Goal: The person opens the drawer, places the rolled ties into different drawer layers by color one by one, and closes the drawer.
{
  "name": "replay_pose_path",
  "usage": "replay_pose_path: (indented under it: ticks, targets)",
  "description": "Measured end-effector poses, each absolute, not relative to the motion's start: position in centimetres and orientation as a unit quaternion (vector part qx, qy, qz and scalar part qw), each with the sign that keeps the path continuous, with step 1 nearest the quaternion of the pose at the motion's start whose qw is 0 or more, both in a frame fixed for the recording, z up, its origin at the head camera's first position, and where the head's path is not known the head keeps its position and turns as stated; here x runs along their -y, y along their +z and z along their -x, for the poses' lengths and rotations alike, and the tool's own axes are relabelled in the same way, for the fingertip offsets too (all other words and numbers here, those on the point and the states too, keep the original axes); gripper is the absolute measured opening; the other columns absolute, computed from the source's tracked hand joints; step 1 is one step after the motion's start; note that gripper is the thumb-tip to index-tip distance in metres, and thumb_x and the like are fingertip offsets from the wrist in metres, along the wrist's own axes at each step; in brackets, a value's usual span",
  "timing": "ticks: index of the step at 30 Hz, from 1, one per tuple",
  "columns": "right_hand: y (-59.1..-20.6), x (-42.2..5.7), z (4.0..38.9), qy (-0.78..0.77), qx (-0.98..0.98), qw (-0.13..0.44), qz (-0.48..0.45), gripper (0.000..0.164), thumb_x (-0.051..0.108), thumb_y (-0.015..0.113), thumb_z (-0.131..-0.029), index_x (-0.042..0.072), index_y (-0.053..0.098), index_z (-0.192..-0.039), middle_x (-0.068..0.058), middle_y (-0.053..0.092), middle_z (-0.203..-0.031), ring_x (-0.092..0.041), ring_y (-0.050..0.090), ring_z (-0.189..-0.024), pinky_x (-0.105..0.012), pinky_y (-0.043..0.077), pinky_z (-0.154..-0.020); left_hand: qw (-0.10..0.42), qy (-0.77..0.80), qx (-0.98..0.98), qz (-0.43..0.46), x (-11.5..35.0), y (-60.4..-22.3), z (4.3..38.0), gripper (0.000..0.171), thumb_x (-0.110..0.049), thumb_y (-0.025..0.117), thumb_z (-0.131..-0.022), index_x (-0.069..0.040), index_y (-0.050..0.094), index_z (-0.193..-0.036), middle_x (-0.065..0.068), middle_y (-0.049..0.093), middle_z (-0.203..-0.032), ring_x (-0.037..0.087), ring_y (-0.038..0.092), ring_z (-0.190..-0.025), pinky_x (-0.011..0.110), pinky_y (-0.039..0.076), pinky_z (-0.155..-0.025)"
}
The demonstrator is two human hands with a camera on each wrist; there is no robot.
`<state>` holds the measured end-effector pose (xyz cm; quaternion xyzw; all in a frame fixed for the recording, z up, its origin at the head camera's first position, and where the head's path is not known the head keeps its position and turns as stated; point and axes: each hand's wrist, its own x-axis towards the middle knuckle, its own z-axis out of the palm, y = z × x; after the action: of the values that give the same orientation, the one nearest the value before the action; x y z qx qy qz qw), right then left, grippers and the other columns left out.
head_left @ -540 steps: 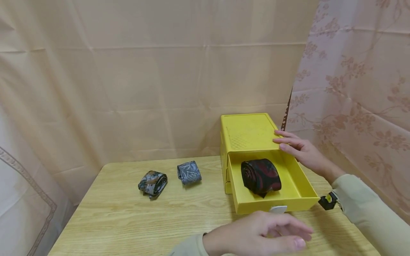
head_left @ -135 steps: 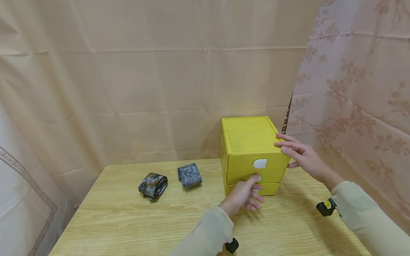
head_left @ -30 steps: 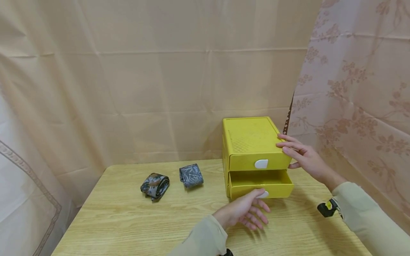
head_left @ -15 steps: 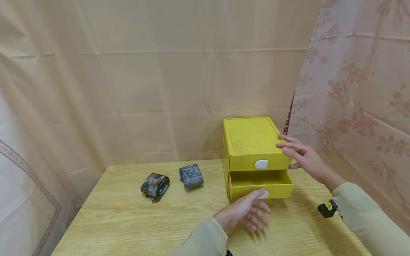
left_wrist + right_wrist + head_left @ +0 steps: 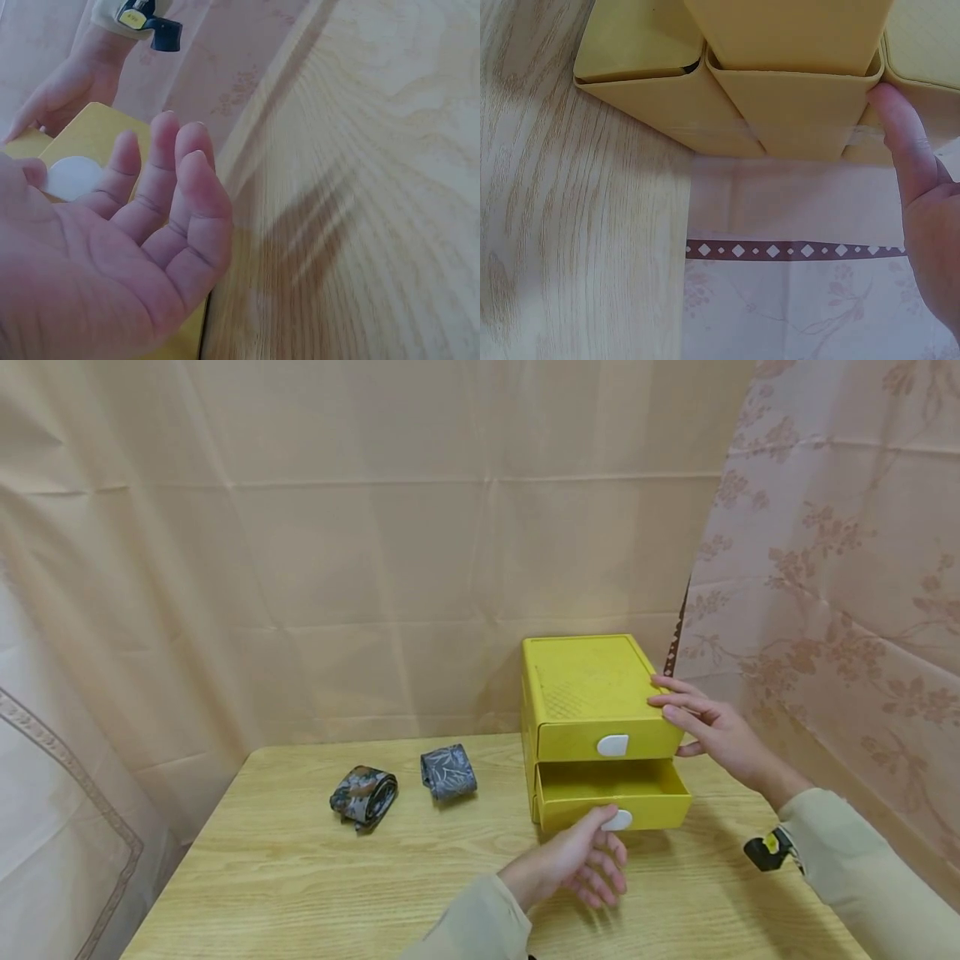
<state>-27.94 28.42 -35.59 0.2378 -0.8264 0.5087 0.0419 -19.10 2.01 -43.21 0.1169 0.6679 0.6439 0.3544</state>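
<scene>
My left hand (image 5: 573,860) is at the front of the yellow middle drawer (image 5: 652,812), its thumb touching the white tab (image 5: 618,820). The other fingers (image 5: 154,187) are spread and loosely bent below, holding nothing. The drawer stands partly pulled out, its yellow inner walls showing. My right hand (image 5: 723,739) rests on the right edge of the yellow drawer unit (image 5: 588,672), fingers on the top and side. In the right wrist view one finger (image 5: 904,127) presses along the unit's side. The top drawer (image 5: 570,742) is closed.
Two rolled neckties lie on the wooden table (image 5: 337,885) left of the unit: a brown-and-grey patterned one (image 5: 363,797) and a grey-blue leaf-patterned one (image 5: 448,772). A beige curtain (image 5: 375,568) hangs behind, a floral pink one (image 5: 840,568) at the right.
Earlier the top drawer stood out with a dark red rolled necktie inside; it is closed now, the necktie out of sight. The middle drawer has come out, lately a little further, with my left hand.
</scene>
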Motion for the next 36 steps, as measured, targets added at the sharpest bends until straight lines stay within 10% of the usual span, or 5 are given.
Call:
replay_pose_path:
  ticks: [36]
  targets:
    - [-35.7, -28.5, 28.0, 0.508, 0.826, 0.044, -0.240, 0.032, 0.020, 0.049, -0.109, 0.007, 0.062, -0.136, 0.003, 0.032, -0.163, 0.003, 0.046, -0.127, -0.041, 0.060, -0.071, 0.486, 0.565, -0.631, -0.216, -0.3, -44.0, 17.2, 0.074, -0.068, 0.024, -0.102, -0.012, 0.058, -0.137, 0.005, 0.071, -0.102, 0.019, 0.067, -0.079, 0.033, 0.053, -0.066]
